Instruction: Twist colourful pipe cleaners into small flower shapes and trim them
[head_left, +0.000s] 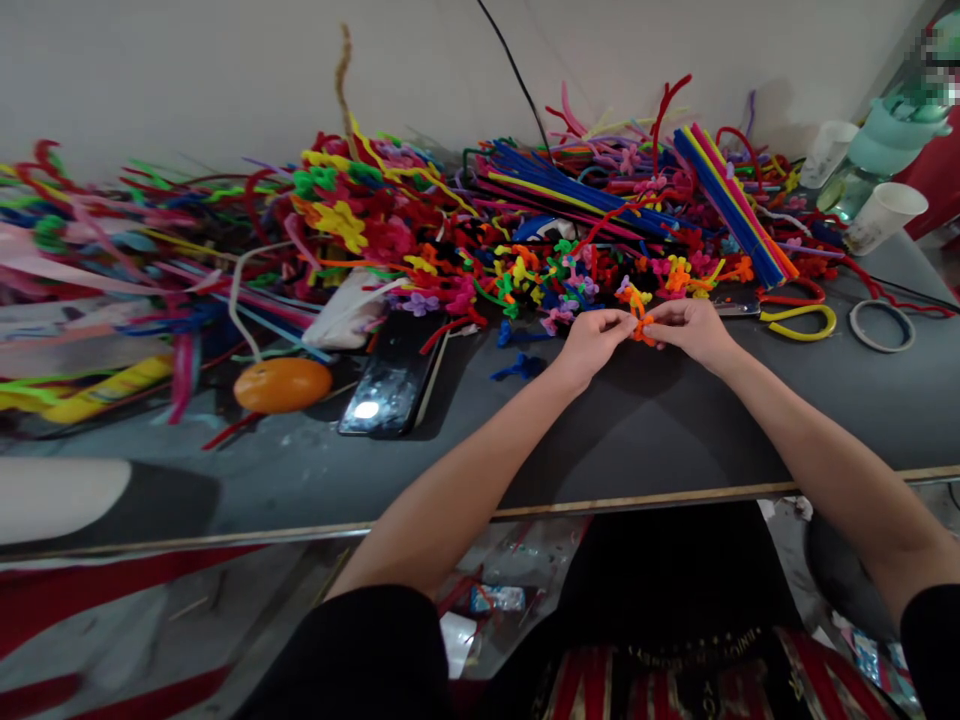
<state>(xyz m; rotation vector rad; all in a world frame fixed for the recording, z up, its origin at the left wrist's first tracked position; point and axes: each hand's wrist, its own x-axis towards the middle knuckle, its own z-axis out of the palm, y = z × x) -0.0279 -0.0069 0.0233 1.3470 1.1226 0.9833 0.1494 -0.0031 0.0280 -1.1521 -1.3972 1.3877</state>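
Observation:
Both hands meet over the grey table, right of the middle of the view. My left hand (596, 345) pinches the left side of a small orange pipe-cleaner piece (643, 326) with looped, petal-like shapes. My right hand (694, 330) grips the same piece from the right, thumb and fingers together. Just behind it lie small twisted pipe-cleaner flowers in yellow, green, purple and red. Two blue pieces (521, 366) rest on the table to the left of my left hand.
A big heap of pipe cleaners (390, 215) runs along the wall. Phone (394, 375) and orange oval object (283, 385) lie left. Yellow-and-red-handled scissors (799, 322), a grey ring (882, 326), paper cups (886, 217) and a bottle are right.

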